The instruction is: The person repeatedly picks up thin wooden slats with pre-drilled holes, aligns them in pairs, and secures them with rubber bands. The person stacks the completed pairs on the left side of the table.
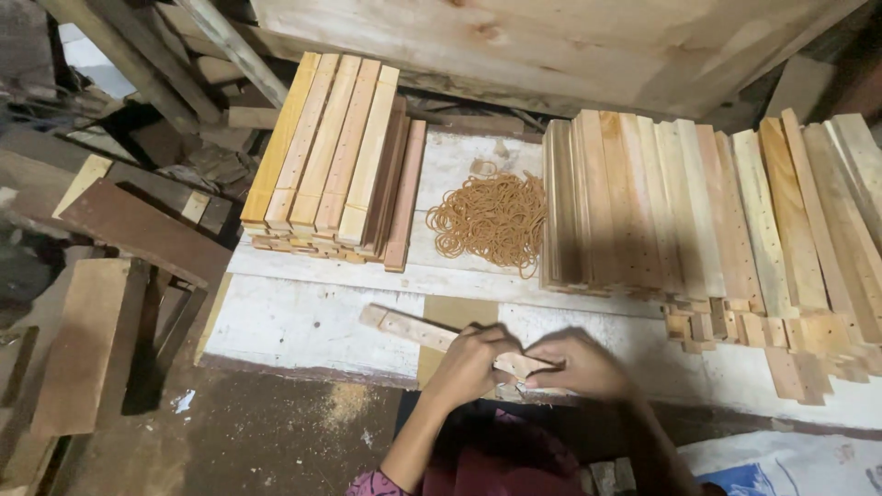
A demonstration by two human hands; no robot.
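At the near edge of a rough whitewashed wooden counter [303, 321], left hand [469, 363] and right hand [579, 363] close their fingers around a pale drilled wooden slat [409, 328]; tangled tan rubber bands [491, 220] lie behind.

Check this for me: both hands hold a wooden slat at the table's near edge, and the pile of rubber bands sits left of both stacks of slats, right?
Not quite. In the head view the pile of rubber bands sits between the two stacks, not left of both. The left hand and right hand do hold a wooden slat at the table's near edge.
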